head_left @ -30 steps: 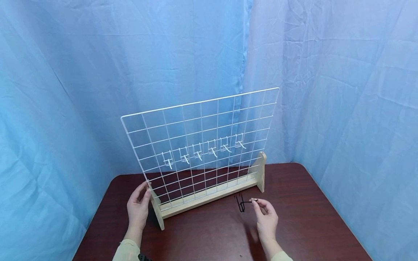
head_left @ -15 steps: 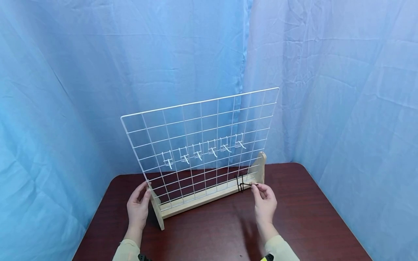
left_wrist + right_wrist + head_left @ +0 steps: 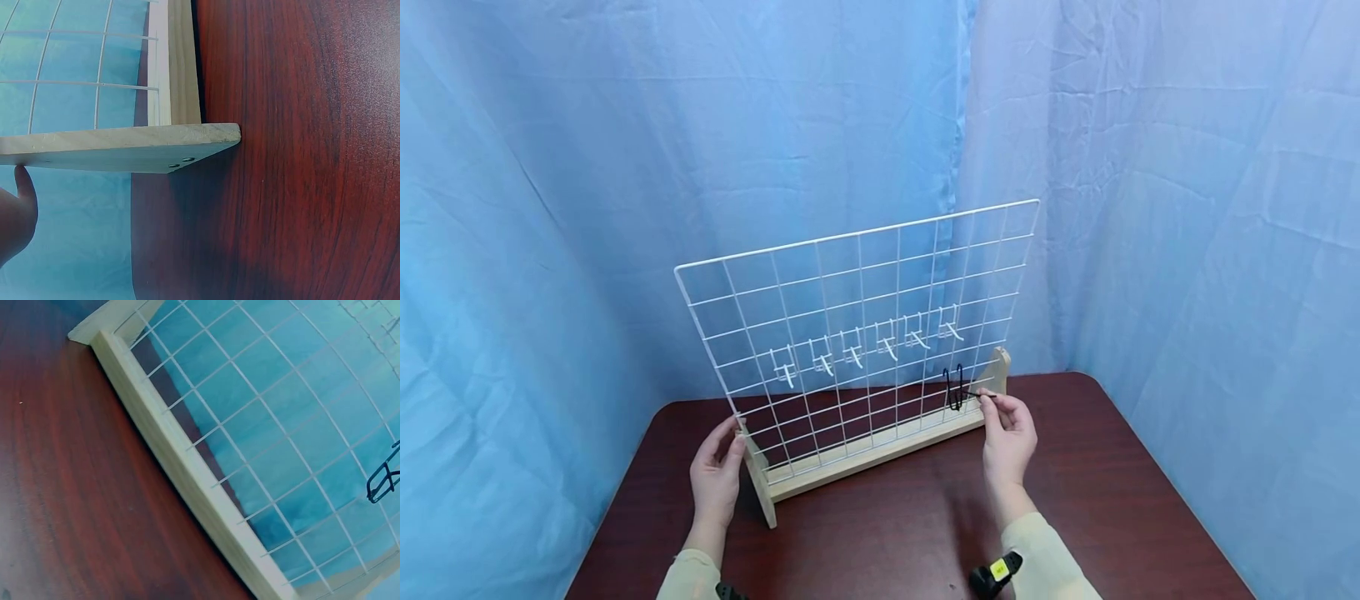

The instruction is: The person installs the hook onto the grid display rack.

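A white wire grid panel [image 3: 857, 234] stands in a pale wooden stand [image 3: 880, 452]. My left hand [image 3: 715, 479] grips the stand's left end piece [image 3: 762, 486] near its top, thumb against the wood in the left wrist view. With thumb and fingers my right hand [image 3: 1009, 433] pinches the arm of a black wire hook [image 3: 956, 402]. That hook's two prongs point up and overlap the lower right of the grid. Several white hooks [image 3: 888, 347] hang in a row across the panel's middle. The right wrist view shows the black hook [image 3: 381, 482] at its right edge.
The stand rests on a dark red-brown wooden table [image 3: 865, 542] with rounded far corners. Light blue cloth [image 3: 820, 108] hangs behind and on both sides. A black device with a yellow label [image 3: 999, 570] is at my right wrist.
My right hand has raised the black hook from in front of the base, up and forward to the grid's lower right. My left hand stays on the stand's left end.
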